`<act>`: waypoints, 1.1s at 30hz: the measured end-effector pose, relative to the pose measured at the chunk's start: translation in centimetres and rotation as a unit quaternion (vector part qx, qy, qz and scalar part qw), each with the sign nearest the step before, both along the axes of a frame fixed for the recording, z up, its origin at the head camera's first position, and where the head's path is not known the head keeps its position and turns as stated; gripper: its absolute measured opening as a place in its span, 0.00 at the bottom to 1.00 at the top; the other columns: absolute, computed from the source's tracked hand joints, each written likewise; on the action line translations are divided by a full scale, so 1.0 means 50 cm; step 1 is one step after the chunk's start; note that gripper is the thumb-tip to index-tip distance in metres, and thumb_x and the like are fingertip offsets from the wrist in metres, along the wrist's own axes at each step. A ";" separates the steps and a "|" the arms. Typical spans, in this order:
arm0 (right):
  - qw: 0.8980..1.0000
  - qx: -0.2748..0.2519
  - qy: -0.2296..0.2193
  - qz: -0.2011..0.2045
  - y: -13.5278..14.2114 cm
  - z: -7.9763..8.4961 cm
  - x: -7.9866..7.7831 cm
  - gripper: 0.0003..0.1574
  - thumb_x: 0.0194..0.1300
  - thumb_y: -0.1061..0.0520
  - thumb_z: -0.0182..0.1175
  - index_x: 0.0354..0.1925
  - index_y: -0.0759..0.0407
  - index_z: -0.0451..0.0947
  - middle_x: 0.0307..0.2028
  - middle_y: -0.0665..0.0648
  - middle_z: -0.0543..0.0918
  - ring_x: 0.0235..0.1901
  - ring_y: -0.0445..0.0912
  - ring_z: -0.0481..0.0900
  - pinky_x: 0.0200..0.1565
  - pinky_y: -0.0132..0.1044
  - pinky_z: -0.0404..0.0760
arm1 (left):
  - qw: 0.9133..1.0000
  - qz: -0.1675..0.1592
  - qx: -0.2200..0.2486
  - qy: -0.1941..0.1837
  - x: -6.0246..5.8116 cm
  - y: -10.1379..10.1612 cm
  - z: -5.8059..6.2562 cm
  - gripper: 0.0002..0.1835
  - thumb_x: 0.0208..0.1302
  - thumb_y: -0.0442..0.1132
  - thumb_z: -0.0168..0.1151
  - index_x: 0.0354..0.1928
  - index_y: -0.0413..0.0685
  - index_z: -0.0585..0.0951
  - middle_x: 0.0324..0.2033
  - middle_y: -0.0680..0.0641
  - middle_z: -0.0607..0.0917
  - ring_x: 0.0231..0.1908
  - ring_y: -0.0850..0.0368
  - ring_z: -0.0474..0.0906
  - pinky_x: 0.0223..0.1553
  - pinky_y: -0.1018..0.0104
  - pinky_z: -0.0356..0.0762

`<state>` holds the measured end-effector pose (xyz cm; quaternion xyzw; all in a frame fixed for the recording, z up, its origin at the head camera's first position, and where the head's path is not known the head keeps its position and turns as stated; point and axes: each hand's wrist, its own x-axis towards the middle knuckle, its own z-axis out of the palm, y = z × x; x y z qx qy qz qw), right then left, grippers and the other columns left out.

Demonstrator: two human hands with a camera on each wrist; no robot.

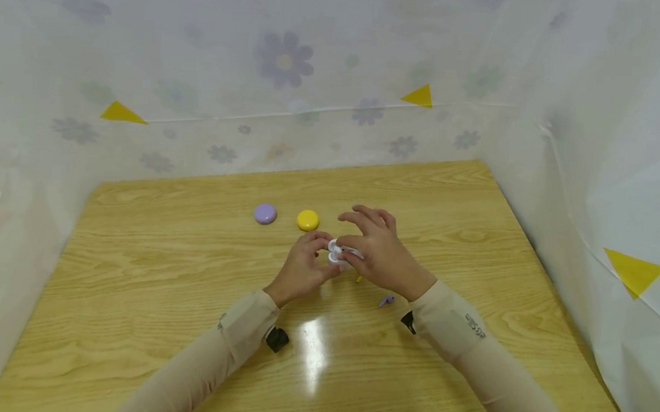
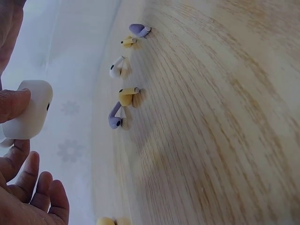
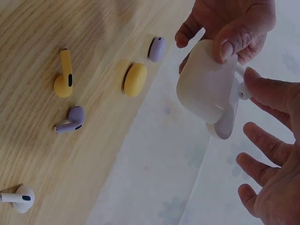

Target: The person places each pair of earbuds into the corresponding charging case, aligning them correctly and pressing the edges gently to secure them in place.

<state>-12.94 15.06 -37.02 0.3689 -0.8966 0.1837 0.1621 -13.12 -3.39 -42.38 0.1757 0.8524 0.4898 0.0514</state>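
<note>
Over the middle of the table, my left hand (image 1: 300, 268) grips a white earbud case (image 3: 206, 82) between thumb and fingers. Its lid stands raised in the head view. At the case's opening, my right hand (image 1: 388, 256) pinches a white earbud (image 3: 243, 91) between thumb and index finger, the other fingers spread. Loose earbuds lie on the wood below: a purple one (image 2: 139, 30), a yellow one (image 2: 127, 42), a white one (image 2: 116, 69), another yellow one (image 2: 126, 97) and another purple one (image 2: 115, 121).
Beyond the hands, a closed purple case (image 1: 265, 213) and a closed yellow case (image 1: 307, 220) sit side by side on the wooden table (image 1: 170, 255). A flower-patterned sheet (image 1: 204, 62) with yellow triangles hangs behind the table and along its sides.
</note>
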 end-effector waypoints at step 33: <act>0.999 0.037 -0.012 0.008 -0.003 -0.011 0.001 0.09 0.56 0.55 0.69 0.38 0.46 0.85 0.56 0.57 0.79 0.62 0.60 0.70 0.60 0.60 0.62 | 1.000 0.001 0.000 0.015 -0.001 0.000 -0.002 0.13 0.50 0.41 0.73 0.37 0.46 0.83 0.50 0.47 0.80 0.53 0.50 0.73 0.47 0.59 0.70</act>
